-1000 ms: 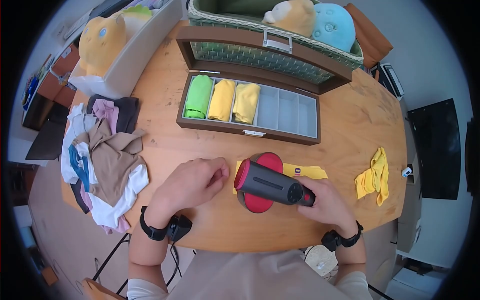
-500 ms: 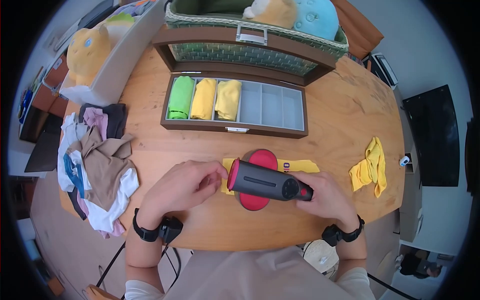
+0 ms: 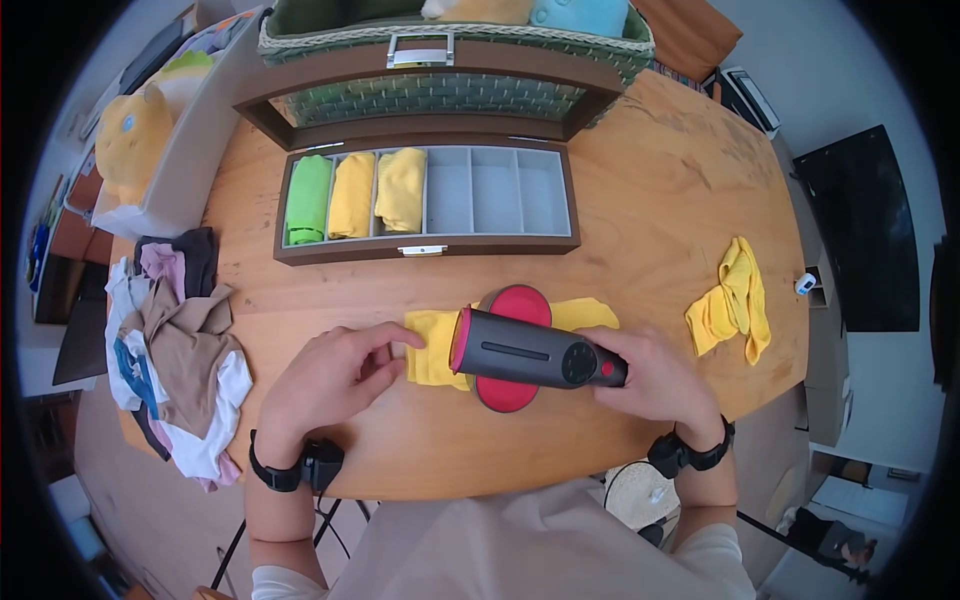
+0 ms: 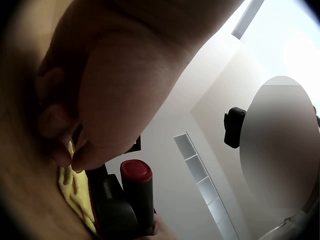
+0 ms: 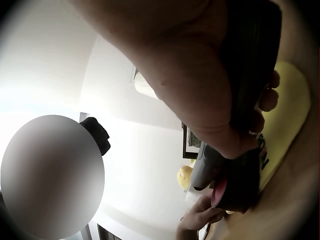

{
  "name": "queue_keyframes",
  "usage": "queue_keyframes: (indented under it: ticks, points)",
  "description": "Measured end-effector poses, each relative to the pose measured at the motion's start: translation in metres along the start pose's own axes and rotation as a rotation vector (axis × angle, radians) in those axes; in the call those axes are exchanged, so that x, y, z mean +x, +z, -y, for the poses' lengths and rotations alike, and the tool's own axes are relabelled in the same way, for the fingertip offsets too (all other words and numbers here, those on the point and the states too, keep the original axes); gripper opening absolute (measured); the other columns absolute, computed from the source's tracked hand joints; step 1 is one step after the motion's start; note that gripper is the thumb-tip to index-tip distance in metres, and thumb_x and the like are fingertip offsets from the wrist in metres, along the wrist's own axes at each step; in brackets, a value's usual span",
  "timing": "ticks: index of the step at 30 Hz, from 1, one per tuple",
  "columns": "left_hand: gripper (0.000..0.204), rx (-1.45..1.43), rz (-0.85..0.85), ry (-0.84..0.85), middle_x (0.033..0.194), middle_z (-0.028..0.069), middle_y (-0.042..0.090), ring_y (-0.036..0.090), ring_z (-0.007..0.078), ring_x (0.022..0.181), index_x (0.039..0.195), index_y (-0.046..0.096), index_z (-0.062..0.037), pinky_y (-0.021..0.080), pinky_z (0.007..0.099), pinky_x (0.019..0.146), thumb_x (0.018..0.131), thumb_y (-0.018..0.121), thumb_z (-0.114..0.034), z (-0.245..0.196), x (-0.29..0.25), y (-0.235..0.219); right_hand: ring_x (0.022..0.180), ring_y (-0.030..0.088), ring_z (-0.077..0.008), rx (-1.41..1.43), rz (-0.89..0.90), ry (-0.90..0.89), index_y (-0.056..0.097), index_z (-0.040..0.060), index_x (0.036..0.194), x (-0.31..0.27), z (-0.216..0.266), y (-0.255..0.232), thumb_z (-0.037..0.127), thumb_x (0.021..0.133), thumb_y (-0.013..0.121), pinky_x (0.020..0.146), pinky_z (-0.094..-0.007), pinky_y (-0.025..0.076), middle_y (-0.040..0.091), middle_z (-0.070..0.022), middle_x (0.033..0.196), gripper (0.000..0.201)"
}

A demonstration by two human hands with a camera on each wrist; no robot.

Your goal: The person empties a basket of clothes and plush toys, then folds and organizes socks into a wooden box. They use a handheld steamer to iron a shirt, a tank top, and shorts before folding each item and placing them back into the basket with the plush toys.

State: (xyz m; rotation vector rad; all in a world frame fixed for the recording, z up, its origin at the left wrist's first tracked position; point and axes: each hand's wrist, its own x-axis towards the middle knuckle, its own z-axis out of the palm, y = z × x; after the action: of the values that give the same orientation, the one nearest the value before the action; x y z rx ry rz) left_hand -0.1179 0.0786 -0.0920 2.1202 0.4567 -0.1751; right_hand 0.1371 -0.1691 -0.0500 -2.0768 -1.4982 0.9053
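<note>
A dark grey handheld device [image 3: 530,350] with red ends lies across a flat yellow sock [image 3: 432,348]. My right hand [image 3: 655,380] grips its handle, fingers curled round it in the right wrist view as well. My left hand [image 3: 335,375] is at the sock's left end, index finger extended to the fabric and the other fingers bent; whether it pinches the cloth is unclear. Lettering shows on the yellow sock [image 5: 285,120] in the right wrist view. Behind stands an open brown box [image 3: 430,250] with one green roll [image 3: 308,200] and two yellow rolls [image 3: 351,196] in its left compartments.
Crumpled clothes [image 3: 190,370] lie on the table's left side, below a white bin [image 3: 180,160] with plush toys. Another yellow sock [image 3: 735,300] lies crumpled at the right. A green woven basket [image 3: 640,50] stands behind the box.
The view has shifted, so box and basket appear further left and higher. My left hand has come to the sock's left end, its index finger straighter. The right hand still grips the device.
</note>
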Motion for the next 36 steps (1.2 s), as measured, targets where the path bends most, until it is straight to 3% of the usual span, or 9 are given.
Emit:
queue_keyframes:
  ticks: [3, 9, 17, 23, 28, 36]
  points:
    - [0.033, -0.017, 0.002, -0.005, 0.070, 0.0082, 0.063, 0.064, 0.0248, 0.064, 0.118, 0.066, -0.0141, 0.048, 0.0373, 0.063, 0.087, 0.064, -0.004, 0.000, 0.001, 0.000, 0.074, 0.065, -0.0377, -0.010, -0.030, -0.023, 0.065, 0.0054, 0.117, -0.005, -0.005, -0.001, 0.009, 0.071, 0.071, 0.066, -0.0420, 0.050, 0.066, -0.0177, 0.078, 0.047]
    - [0.028, -0.025, -0.018, -0.026, 0.066, 0.0087, 0.060, 0.060, 0.0223, 0.058, 0.115, 0.068, -0.0129, 0.047, 0.0351, 0.061, 0.088, 0.064, -0.005, -0.003, 0.002, 0.002, 0.075, 0.065, -0.0379, 0.019, -0.047, 0.020, 0.066, 0.0051, 0.118, -0.016, -0.012, -0.009, 0.009, 0.071, 0.071, 0.067, -0.0421, 0.050, 0.066, -0.0180, 0.080, 0.048]
    - [0.022, -0.053, -0.022, -0.028, 0.063, 0.0079, 0.056, 0.052, 0.0203, 0.053, 0.112, 0.070, -0.0114, 0.044, 0.0335, 0.058, 0.091, 0.064, -0.006, -0.001, 0.004, 0.004, 0.076, 0.065, -0.0372, 0.032, -0.072, 0.098, 0.066, 0.0056, 0.119, -0.033, -0.025, -0.017, 0.008, 0.071, 0.071, 0.068, -0.0402, 0.051, 0.066, -0.0183, 0.081, 0.049]
    - [0.020, -0.114, -0.025, -0.071, 0.062, 0.0027, 0.051, 0.045, 0.0108, 0.052, 0.111, 0.070, -0.0068, 0.041, 0.0273, 0.055, 0.092, 0.064, -0.002, -0.002, 0.005, 0.006, 0.071, 0.062, -0.0359, 0.086, -0.099, 0.160, 0.066, 0.0056, 0.118, -0.048, -0.032, -0.025, 0.007, 0.071, 0.070, 0.066, -0.0367, 0.050, 0.063, -0.0169, 0.079, 0.047]
    - [0.022, -0.233, -0.016, -0.142, 0.072, -0.0047, 0.054, 0.041, 0.0014, 0.062, 0.113, 0.070, -0.0035, 0.035, 0.0203, 0.056, 0.094, 0.061, 0.003, -0.001, 0.007, 0.008, 0.068, 0.060, -0.0347, 0.088, -0.142, 0.201, 0.066, 0.0053, 0.116, -0.063, -0.045, -0.028, 0.006, 0.072, 0.068, 0.064, -0.0356, 0.049, 0.061, -0.0166, 0.076, 0.044]
    - [0.018, -0.319, 0.026, -0.109, 0.076, -0.0081, 0.053, 0.040, -0.0005, 0.066, 0.110, 0.070, -0.0021, 0.032, 0.0178, 0.058, 0.095, 0.061, 0.004, 0.014, 0.011, 0.005, 0.066, 0.057, -0.0357, 0.117, -0.218, 0.231, 0.066, 0.0037, 0.111, -0.084, -0.060, -0.033, 0.005, 0.072, 0.068, 0.062, -0.0365, 0.047, 0.058, -0.0174, 0.074, 0.039]
